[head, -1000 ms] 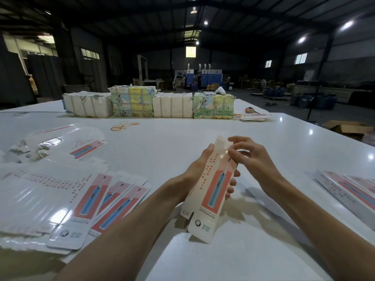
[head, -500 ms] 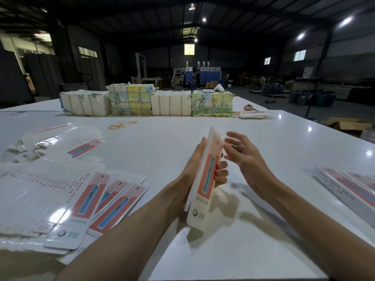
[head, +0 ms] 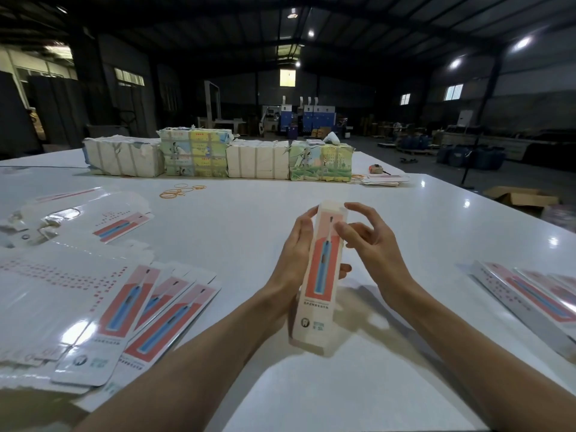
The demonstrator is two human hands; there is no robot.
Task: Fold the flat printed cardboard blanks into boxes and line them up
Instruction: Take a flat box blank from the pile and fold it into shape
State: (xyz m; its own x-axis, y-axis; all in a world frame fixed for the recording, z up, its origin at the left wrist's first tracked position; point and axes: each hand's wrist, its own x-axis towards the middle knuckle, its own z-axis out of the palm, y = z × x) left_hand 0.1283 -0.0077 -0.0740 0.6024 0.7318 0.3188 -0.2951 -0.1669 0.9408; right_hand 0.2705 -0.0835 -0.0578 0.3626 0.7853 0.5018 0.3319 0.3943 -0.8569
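Note:
A long narrow box [head: 321,275], white with a red panel and a blue toothbrush print, stands tilted above the white table [head: 255,219]. My left hand [head: 296,254] grips it from the left, fingers wrapped behind, fingertips showing on its right side. My right hand [head: 364,238] hovers at the box's upper right with fingers loosely spread, its thumb near the front face; whether it touches is unclear. Flat printed blanks [head: 131,310] fan out at the lower left. Folded boxes [head: 530,294] lie in a row at the right edge.
Wrapped bundles [head: 193,157] line the table's far side, with rubber bands [head: 180,191] in front of them. More loose blanks [head: 103,219] lie at the far left. A small stack of blanks [head: 383,179] sits far right. A cardboard carton [head: 520,196] stands on the floor beyond.
The box has turned from edge-on to face me with its red front. My right hand has let go of the top flap and drawn slightly off. The camera has tilted a little.

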